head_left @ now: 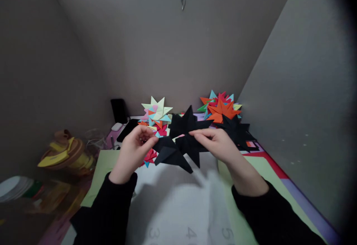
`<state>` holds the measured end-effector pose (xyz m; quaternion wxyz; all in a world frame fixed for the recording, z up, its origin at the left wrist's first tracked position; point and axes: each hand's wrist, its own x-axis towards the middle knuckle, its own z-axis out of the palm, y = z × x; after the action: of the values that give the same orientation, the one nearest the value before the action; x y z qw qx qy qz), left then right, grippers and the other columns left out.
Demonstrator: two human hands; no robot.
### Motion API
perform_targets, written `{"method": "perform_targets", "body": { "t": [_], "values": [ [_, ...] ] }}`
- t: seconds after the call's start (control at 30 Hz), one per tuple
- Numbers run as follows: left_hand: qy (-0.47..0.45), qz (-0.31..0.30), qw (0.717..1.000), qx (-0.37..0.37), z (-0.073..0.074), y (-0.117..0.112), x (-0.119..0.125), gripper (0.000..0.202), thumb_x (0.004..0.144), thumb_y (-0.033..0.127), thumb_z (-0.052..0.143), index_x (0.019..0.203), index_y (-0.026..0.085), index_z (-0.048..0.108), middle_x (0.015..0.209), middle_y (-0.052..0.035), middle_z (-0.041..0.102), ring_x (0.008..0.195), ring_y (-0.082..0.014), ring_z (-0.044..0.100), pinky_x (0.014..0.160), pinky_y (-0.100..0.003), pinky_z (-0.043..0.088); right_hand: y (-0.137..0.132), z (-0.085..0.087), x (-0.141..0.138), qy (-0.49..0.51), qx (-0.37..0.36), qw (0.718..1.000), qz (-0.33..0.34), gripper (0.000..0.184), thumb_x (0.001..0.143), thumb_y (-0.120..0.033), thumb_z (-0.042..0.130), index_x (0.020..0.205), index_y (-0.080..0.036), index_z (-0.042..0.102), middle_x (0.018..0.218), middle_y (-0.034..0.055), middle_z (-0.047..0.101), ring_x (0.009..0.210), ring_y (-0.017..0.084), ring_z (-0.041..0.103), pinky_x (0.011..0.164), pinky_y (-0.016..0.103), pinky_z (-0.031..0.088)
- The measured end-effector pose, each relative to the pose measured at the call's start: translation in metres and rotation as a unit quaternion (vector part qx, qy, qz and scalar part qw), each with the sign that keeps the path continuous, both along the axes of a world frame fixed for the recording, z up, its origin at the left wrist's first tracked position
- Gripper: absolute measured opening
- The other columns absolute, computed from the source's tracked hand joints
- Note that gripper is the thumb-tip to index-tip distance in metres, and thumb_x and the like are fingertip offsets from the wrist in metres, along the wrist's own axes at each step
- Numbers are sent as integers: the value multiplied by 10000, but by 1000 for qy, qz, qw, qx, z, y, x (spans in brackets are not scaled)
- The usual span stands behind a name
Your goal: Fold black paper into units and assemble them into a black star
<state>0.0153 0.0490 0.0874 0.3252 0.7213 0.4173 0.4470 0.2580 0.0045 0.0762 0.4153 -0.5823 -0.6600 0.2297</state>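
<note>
I hold a black folded paper star (182,140) up above the table with both hands. My left hand (134,152) pinches its left side, fingers closed on a point. My right hand (217,144) grips its right side between thumb and fingers. Both arms wear black sleeves. Behind the star lies a pile of pale and multicoloured paper stars (156,116). At the back right sit orange and red paper stars (221,109), with more black stars (238,131) beside them.
White sheets (178,207) and light green paper (104,166) cover the table under my hands. A dark phone (126,129) and a black box (118,110) stand at the back left. Yellow-brown objects (65,153) and white plates (13,187) lie left. Walls close in behind and right.
</note>
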Motion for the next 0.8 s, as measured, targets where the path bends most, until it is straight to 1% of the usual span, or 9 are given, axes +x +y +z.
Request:
{"method": "perform_targets", "body": {
  "t": [0.1,0.23,0.3,0.37,0.47,0.57,0.63,0.7,0.8],
  "values": [
    [-36,39,999,-7,2,2,-2,109,763,231,646,790,180,554,746,14,578,671,-112,539,613,-219,429,3,-1,6,12,2,1000,-8,298,828,-355,530,944,-185,745,939,68,741,807,213,670,689,294,498],
    [-42,51,998,10,-1,-1,8,87,767,227,640,765,179,568,726,17,582,652,-106,529,607,-212,422,3,-8,-8,12,-46,996,70,282,796,-377,587,944,-190,738,846,47,734,721,183,638,631,266,465],
    [-81,58,995,13,-5,-4,16,90,765,225,648,779,179,572,744,14,590,673,-105,544,619,-207,429,2,-11,-19,9,-62,992,110,227,800,-351,580,790,-182,731,675,7,675,601,139,566,546,238,401],
    [-162,68,984,-5,-12,-6,26,147,751,227,670,843,185,564,777,9,604,728,-110,573,653,-206,445,2,-14,-27,12,-68,989,130,290,819,-323,542,598,-166,644,520,-34,529,499,100,446,477,228,305],
    [-286,56,953,-81,-23,-11,39,288,739,242,692,969,207,523,762,24,607,714,-98,589,650,-197,454,2,-16,-32,15,-61,991,117,359,827,-302,516,495,-164,521,468,-56,393,465,82,350,459,233,231],
    [-347,49,925,-146,-27,-12,43,280,715,265,715,910,197,525,651,57,564,533,-55,519,526,-159,407,2,-15,-29,15,-49,993,109,325,827,-325,524,554,-165,599,526,-28,519,519,106,445,493,235,292],
    [-377,73,912,-142,-23,-9,37,307,678,272,741,883,194,527,563,87,510,438,-35,443,448,-141,347,3,-13,-22,37,-41,995,85,293,826,-384,534,717,-170,702,675,17,657,633,152,556,562,249,377],
    [-399,101,903,-123,-16,-2,26,390,636,273,769,932,202,526,487,119,446,384,-31,389,406,-134,305,5,-11,-12,87,-32,995,32,356,823,-458,533,874,-170,735,826,55,716,766,200,618,655,281,437],
    [-414,114,894,-128,-9,10,10,420,562,282,813,854,184,527,428,137,386,350,-23,347,377,-129,265,12,-11,2,202,-34,978,-34,439,799,-536,543,884,-154,742,850,77,731,819,226,643,711,310,463]
  ]
}}
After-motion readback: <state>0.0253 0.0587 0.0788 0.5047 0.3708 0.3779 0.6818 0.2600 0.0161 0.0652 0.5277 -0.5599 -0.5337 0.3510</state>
